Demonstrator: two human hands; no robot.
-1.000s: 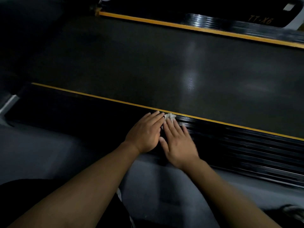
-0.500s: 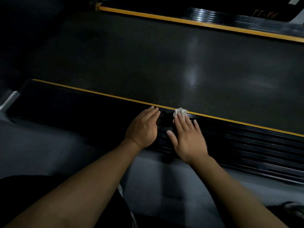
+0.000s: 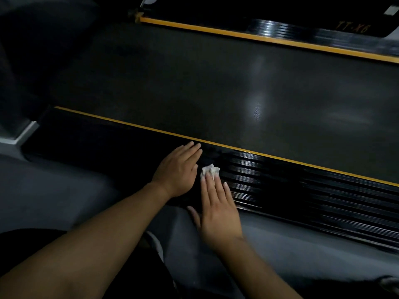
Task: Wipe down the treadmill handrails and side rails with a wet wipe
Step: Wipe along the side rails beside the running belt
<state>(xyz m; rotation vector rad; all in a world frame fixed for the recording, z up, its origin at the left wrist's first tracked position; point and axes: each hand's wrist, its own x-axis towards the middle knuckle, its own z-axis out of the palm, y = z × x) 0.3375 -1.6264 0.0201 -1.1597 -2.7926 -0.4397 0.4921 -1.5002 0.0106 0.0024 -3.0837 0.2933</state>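
The near side rail (image 3: 302, 190) of the treadmill is black, ribbed and glossy, edged by a yellow stripe along the belt. A small crumpled white wet wipe (image 3: 210, 170) lies on the rail. My right hand (image 3: 218, 208) presses it down with straight fingers, the fingertips on the wipe and the palm near the rail's outer edge. Just to its left, my left hand (image 3: 177, 169) rests flat on the rail, fingers straight and reaching almost to the yellow stripe. No handrail is in view.
The dark running belt (image 3: 216, 87) spans the middle. Beyond it runs the far side rail (image 3: 280, 29) with its own yellow stripe and "TT-X6" lettering. Grey floor (image 3: 64, 201) lies on my side of the rail. A grey end cap (image 3: 23, 132) sits at the left.
My right hand has dragged the wipe back from the yellow stripe toward the rail's outer edge. The left hand stayed flat in about the same spot.
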